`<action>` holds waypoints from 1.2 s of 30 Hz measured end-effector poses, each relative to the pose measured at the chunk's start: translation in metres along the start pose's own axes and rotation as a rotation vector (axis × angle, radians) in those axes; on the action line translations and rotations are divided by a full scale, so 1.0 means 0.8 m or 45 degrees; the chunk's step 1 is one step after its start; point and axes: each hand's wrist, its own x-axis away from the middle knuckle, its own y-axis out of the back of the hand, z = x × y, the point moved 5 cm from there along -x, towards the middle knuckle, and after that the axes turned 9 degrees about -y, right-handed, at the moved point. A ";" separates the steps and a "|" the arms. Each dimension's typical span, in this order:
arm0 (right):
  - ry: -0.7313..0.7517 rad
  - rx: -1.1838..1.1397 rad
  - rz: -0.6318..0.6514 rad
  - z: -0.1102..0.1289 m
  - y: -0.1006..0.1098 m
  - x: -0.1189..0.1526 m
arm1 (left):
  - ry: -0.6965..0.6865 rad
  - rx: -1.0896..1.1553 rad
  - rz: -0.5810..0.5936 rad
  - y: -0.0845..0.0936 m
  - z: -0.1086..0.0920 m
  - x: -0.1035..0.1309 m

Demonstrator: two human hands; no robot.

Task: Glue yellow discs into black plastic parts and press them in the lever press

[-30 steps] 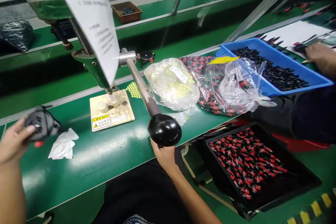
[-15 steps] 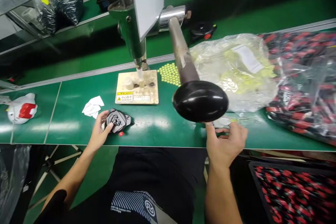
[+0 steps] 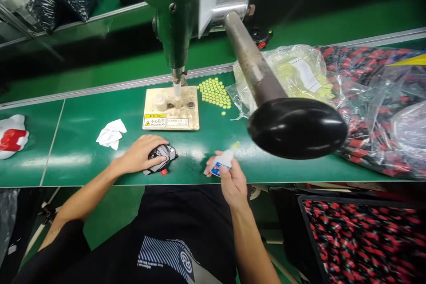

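My left hand is closed around a grey-and-black plastic housing with a small red tab at its front edge. The housing rests on the green bench near the front edge. In my right hand is a small white glue bottle with a blue label, gripped between thumb and fingers. The bottle is tilted, its yellowish nozzle pointing up and away from me to the right, just above the bench. A gap of bench separates the two hands.
Behind stands a press with a cream base plate and a black knobbed lever reaching over the bench. Yellow-green discs lie beside it. Crumpled white tissue is at left, plastic bags at right, a parts crate below.
My right hand has moved left from under the lever knob, bringing the glue bottle into plain view. My left hand has shifted right and now covers more of the housing. The view has shifted.
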 end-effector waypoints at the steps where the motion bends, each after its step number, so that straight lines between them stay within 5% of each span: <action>1: -0.028 -0.042 0.075 0.000 -0.014 -0.006 | 0.005 0.038 0.095 0.003 0.003 -0.009; 6: -0.103 -0.227 0.087 0.004 -0.046 -0.039 | 0.007 0.212 0.262 0.011 0.026 -0.044; 14: -0.064 -0.590 -0.074 0.004 -0.010 -0.038 | -0.177 1.060 0.280 -0.010 0.061 -0.047; 27: -0.071 -0.678 -0.107 0.011 -0.007 -0.050 | -0.103 1.144 0.122 -0.018 0.054 -0.043; 36: -0.219 -0.818 -0.111 -0.001 -0.050 -0.089 | -0.127 1.078 0.101 -0.017 0.054 -0.044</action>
